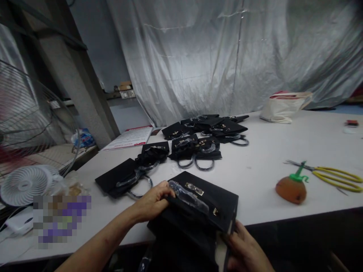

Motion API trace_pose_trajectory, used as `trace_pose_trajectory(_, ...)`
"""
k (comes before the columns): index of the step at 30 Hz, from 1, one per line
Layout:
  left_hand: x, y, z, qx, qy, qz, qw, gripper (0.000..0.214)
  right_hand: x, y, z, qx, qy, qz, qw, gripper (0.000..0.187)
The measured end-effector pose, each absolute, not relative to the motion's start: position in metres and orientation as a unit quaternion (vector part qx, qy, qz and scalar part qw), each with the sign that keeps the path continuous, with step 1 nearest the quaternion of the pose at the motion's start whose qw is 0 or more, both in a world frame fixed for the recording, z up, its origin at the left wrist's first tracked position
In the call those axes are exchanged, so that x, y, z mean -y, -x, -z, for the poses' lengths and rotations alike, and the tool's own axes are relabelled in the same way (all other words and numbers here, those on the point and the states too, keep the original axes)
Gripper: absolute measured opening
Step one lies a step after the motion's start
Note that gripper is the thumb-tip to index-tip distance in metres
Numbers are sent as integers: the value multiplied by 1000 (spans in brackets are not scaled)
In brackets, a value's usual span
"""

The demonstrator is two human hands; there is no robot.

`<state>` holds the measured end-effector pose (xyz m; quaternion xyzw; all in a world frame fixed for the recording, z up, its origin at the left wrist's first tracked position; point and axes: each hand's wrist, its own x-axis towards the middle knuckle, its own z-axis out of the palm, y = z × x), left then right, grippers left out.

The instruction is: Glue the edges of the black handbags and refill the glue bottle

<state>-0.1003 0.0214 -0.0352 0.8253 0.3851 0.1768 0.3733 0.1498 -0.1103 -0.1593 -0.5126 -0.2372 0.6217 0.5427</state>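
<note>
A black handbag (218,189) with gold-coloured metal fittings lies tilted at the table's front edge, partly over it. Clear plastic wraps its handle (188,196). My left hand (154,200) is closed on the bag's upper left edge beside the handle, thumb on top. At the lower right corner, my right hand (244,245) grips the bag's side, where a pale strip of lining or edge shows. Some of the right fingers are hidden behind the bag. Its lower part falls into shadow below the table edge.
Several similar black handbags (184,145) lie across the white table (255,158). To the right are an orange bottle (291,190) with a green spout and yellow-handled scissors (337,175). A white fan (27,185) stands left. A cream cloth bag (283,107) sits at the back.
</note>
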Motion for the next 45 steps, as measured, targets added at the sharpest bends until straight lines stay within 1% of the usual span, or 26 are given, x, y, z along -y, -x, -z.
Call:
trace_pose_trajectory(3,-17,100,41,-425,-779,-226,401,14,110,-161,162,423,626,-505,417,49)
trace_pose_trajectory(4,-15,99,40,-438,-760,-246,413,16,109,-166,160,481,653,-448,377,46)
trace_pose_trajectory(5,-14,97,38,-447,-744,-268,417,18,107,-171,157,527,674,-385,346,48)
trace_pose_trajectory(7,-14,93,34,-449,-734,-315,401,22,103,-179,149,573,704,-265,324,52)
trace_pose_trajectory(9,-15,87,30,-437,-739,-350,375,23,98,-180,138,593,701,-200,343,50)
trace_pose_trajectory(11,-17,82,30,-431,-741,-367,361,23,93,-178,125,620,653,-219,376,45)
trace_pose_trajectory(14,-21,76,33,-425,-740,-385,351,23,86,-171,107,630,559,-348,412,40)
trace_pose_trajectory(18,-27,74,39,-413,-761,-402,300,30,70,-162,91,492,403,-572,518,49)
trace_pose_trajectory(20,-27,74,42,-418,-782,-375,272,38,62,-156,83,409,311,-647,563,43)
trace_pose_trajectory(22,-25,72,43,-432,-802,-328,251,48,56,-148,74,367,248,-673,593,36)
trace_pose_trajectory(24,-21,69,43,-459,-814,-281,217,62,51,-140,66,352,228,-673,609,33)
trace_pose_trajectory(25,-19,66,42,-475,-818,-260,196,66,50,-136,63,348,229,-673,612,34)
trace_pose_trajectory(26,-17,64,42,-486,-822,-242,172,65,48,-132,61,344,232,-672,613,37)
trace_pose_trajectory(27,-16,62,41,-492,-827,-227,147,59,47,-130,60,340,234,-673,615,42)
trace_pose_trajectory(29,-16,60,39,-502,-832,-215,101,36,44,-130,62,347,232,-674,610,51)
trace_pose_trajectory(31,-17,61,39,-520,-822,-222,68,20,40,-136,67,389,247,-659,595,56)
trace_pose_trajectory(33,-20,65,39,-535,-811,-230,56,13,38,-148,74,496,314,-592,553,56)
trace_pose_trajectory(35,-22,69,39,-535,-807,-244,53,13,39,-161,79,608,387,-489,490,56)
trace_pose_trajectory(37,-23,72,39,-533,-802,-264,57,9,42,-169,84,704,414,-403,412,58)
trace_pose_trajectory(39,-24,73,38,-529,-797,-281,76,6,46,-170,90,761,417,-350,354,59)
trace_pose_trajectory(41,-24,73,37,-513,-800,-291,105,6,47,-163,98,782,432,-312,323,53)
trace_pose_trajectory(44,-23,72,34,-495,-807,-289,139,12,46,-145,111,765,450,-314,338,29)
trace_pose_trajectory(45,-23,73,33,-492,-810,-284,146,14,45,-139,114,757,452,-317,349,23)
